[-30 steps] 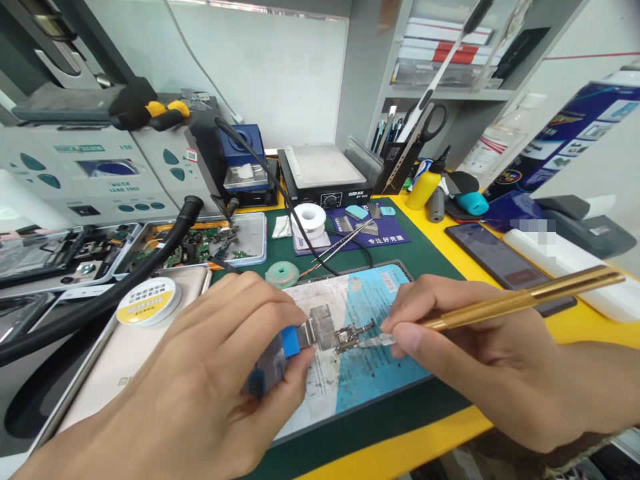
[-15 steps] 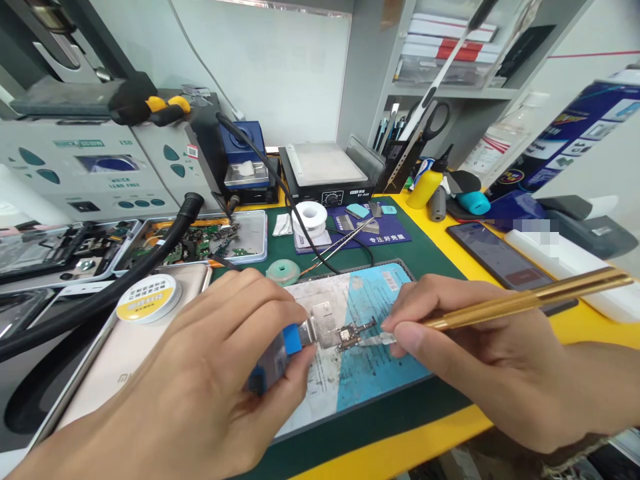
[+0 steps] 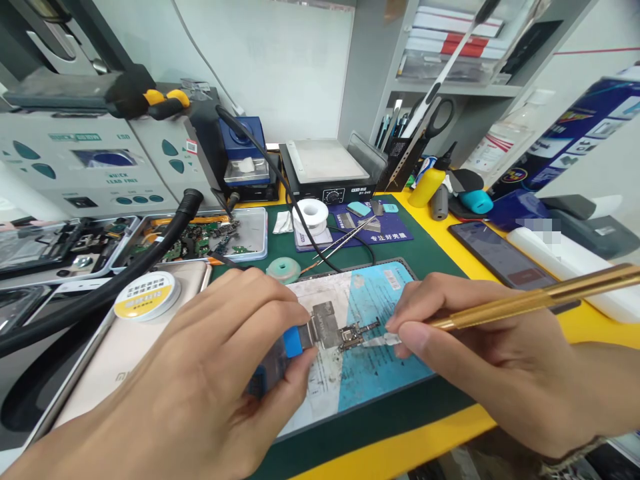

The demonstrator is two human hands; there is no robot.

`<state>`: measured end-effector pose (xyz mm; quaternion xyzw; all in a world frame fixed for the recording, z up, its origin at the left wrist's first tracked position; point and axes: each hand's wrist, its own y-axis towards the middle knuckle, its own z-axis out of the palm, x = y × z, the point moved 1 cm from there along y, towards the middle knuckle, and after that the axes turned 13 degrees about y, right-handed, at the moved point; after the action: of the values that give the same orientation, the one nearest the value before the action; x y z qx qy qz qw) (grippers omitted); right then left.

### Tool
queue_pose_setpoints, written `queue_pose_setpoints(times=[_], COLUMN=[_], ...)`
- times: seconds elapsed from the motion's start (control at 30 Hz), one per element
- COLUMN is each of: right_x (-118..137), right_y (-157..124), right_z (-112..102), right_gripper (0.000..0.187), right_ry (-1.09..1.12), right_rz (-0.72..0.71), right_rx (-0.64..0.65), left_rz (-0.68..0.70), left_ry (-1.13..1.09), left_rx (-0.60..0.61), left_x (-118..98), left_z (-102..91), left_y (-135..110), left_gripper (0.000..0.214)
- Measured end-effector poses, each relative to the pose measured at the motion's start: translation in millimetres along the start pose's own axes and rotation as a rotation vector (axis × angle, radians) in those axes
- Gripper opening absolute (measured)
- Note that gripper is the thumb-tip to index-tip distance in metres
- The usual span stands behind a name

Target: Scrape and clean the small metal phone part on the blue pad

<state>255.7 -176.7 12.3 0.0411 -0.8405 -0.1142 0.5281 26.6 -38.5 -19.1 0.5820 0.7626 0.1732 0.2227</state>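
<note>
While your left hand (image 3: 200, 373) pinches that blue-tabbed metal piece (image 3: 294, 341), your right hand (image 3: 505, 367) pinches a gold-handled blade (image 3: 500, 308), tip by the little circuit board (image 3: 351, 335) over the blue-and-white pad (image 3: 370, 387); contact's honestly hard to tell.

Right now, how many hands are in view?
2: left hand, pinching a blue-and-silver piece; right hand, holding a gold tool beside the small circuit board.

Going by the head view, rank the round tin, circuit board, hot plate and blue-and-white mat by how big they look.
1. Blue-and-white mat, even partly covered
2. Hot plate
3. Round tin
4. Circuit board
</note>
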Motion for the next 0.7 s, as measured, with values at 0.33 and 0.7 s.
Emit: queue_pose_setpoints(times=[0.33,0.7], right_x=[1.1,-1.7], right_y=[0.3,1.4], right_z=[0.9,0.7], right_gripper=[0.018,0.019], right_ry=[-0.011,0.063], right_rz=[-0.048,-0.056], right_rx=[-0.002,-0.091], left_rz=[-0.015,0.000], left_ry=[-0.007,0.052], left_rx=[0.032,0.060], left_x=[0.1,2.4], left_z=[-1.0,-3.4], left_y=[0.0,-0.5], left_gripper=[0.014,0.014])
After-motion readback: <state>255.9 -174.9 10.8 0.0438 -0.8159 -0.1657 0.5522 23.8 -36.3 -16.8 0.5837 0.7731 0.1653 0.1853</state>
